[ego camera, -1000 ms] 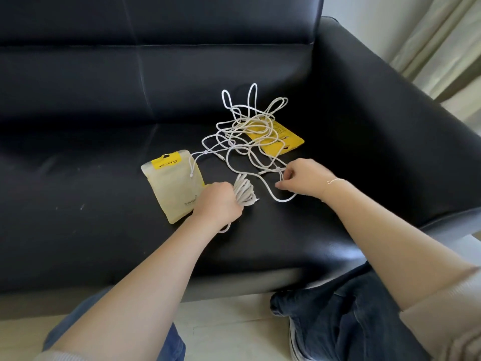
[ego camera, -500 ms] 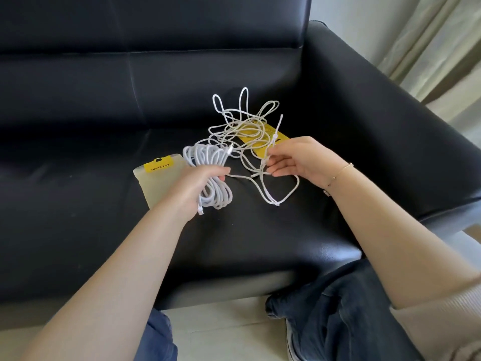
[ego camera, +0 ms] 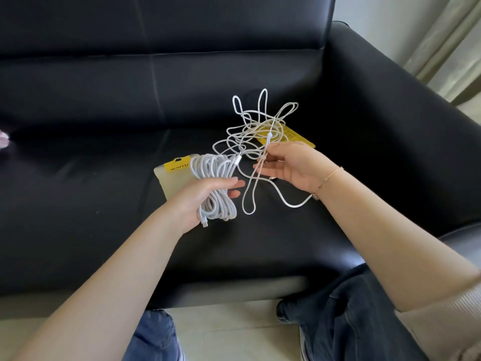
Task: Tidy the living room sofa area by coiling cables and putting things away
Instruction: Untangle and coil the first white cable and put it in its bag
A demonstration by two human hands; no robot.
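Observation:
My left hand (ego camera: 201, 198) holds a coiled white cable (ego camera: 214, 175) wound round its fingers, lifted above the black sofa seat (ego camera: 91, 204). A plug end hangs below the palm. My right hand (ego camera: 291, 165) pinches a strand of a second, tangled white cable (ego camera: 257, 128) near its connector, and a long loop of it dangles between my hands. The tangle lies on a yellow package (ego camera: 294, 135) further back on the seat. A clear pouch with a yellow label (ego camera: 171, 173) lies under and behind my left hand.
The sofa's backrest (ego camera: 182, 74) rises behind the tangle and its right armrest (ego camera: 403, 121) slopes past my right arm. My knees in jeans (ego camera: 346, 321) sit at the seat's front edge. A curtain (ego camera: 447, 43) hangs at the far right. A small pale object (ego camera: 3, 139) shows at the left edge.
My left hand lifted the coil off the seat and turned palm-up. My right hand raised a strand of the tangled cable, so a loop now hangs from it.

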